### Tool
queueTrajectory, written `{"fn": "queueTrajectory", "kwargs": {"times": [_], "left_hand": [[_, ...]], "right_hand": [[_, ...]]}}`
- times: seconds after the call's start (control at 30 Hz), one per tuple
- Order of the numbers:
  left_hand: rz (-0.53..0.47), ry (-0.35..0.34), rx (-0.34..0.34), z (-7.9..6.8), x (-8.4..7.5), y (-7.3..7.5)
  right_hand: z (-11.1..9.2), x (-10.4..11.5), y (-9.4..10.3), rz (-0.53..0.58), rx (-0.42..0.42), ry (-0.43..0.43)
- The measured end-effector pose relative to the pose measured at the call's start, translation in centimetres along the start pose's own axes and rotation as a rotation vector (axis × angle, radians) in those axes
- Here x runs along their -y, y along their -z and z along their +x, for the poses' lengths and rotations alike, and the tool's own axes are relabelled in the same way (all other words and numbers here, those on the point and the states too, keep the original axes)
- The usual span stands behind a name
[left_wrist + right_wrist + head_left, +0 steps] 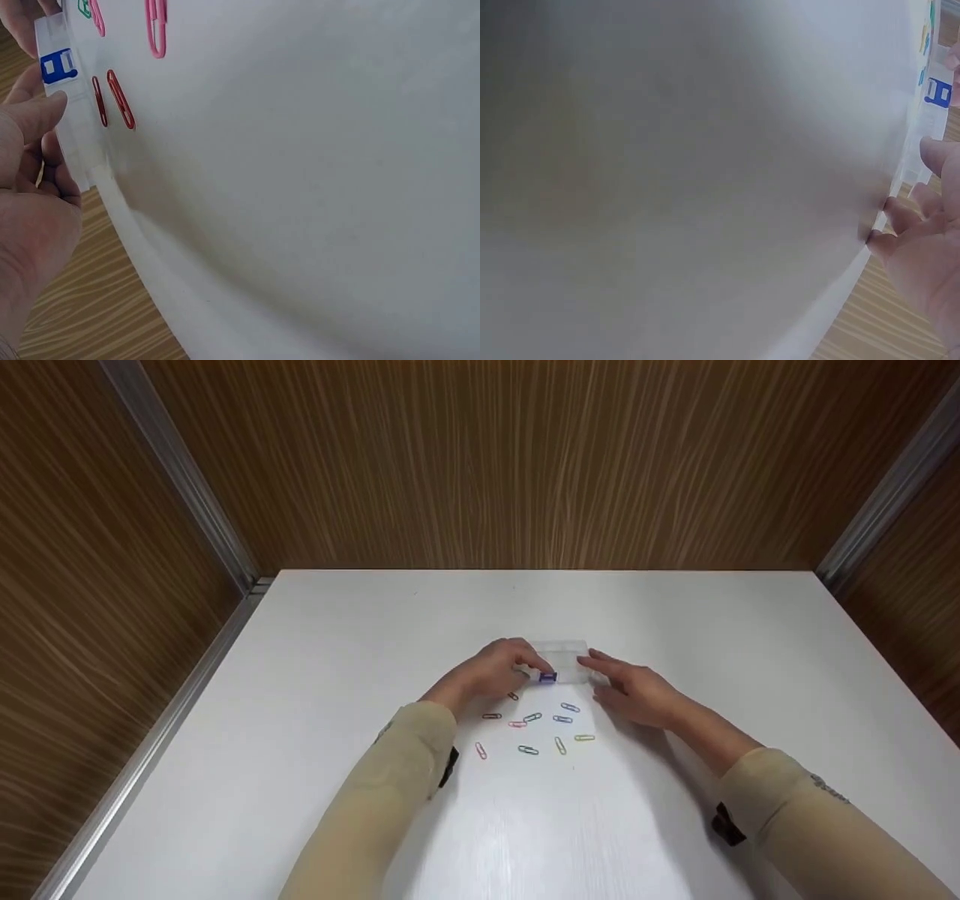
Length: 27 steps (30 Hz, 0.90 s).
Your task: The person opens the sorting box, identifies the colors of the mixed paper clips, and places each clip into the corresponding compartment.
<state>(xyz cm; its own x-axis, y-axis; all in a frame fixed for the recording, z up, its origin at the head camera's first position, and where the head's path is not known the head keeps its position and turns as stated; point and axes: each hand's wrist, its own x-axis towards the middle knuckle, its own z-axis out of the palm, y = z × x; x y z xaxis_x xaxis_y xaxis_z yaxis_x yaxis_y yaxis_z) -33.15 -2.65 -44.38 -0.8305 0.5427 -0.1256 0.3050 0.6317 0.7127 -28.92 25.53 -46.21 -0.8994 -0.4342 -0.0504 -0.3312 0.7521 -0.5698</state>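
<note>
A clear plastic box (566,648) with a blue latch (548,677) on its near side lies on the white table. My left hand (496,667) grips the left part of the box. In the left wrist view its thumb (46,114) presses the front beside the latch, while its other fingers curl behind. My right hand (639,691) is at the box's right end, fingers loosely extended; whether they touch it is hard to tell. Several coloured paper clips (562,719) lie scattered in front of the box, two red ones (121,99) close to my left hand.
The white table (337,660) reaches back to a wood-grain panel (480,465). More wood-grain panels with metal edge strips (176,472) stand at the left and right sides.
</note>
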Motion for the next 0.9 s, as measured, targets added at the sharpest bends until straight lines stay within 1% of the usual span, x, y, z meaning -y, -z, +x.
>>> {"fn": "queueTrajectory", "kwargs": {"times": [0.13,0.37,0.6,0.83,0.9], "left_hand": [[-0.01,0.008,0.004,0.03,-0.14,-0.08],[0.012,-0.013,-0.001,-0.07,-0.32,-0.22],[-0.001,0.017,-0.013,-0.27,-0.13,-0.36],[0.001,-0.021,-0.026,-0.39,0.1,-0.37],[0.002,-0.02,-0.026,-0.4,0.13,-0.38]], "right_hand": [[-0.14,-0.07,0.12,0.001,0.006,-0.004],[-0.2,-0.08,0.2,0.01,0.014,-0.016],[-0.01,-0.21,-0.09,0.021,0.021,-0.023],[-0.05,-0.16,-0.23,0.018,0.023,-0.025],[-0.07,-0.19,-0.27,0.022,0.023,-0.018]]}}
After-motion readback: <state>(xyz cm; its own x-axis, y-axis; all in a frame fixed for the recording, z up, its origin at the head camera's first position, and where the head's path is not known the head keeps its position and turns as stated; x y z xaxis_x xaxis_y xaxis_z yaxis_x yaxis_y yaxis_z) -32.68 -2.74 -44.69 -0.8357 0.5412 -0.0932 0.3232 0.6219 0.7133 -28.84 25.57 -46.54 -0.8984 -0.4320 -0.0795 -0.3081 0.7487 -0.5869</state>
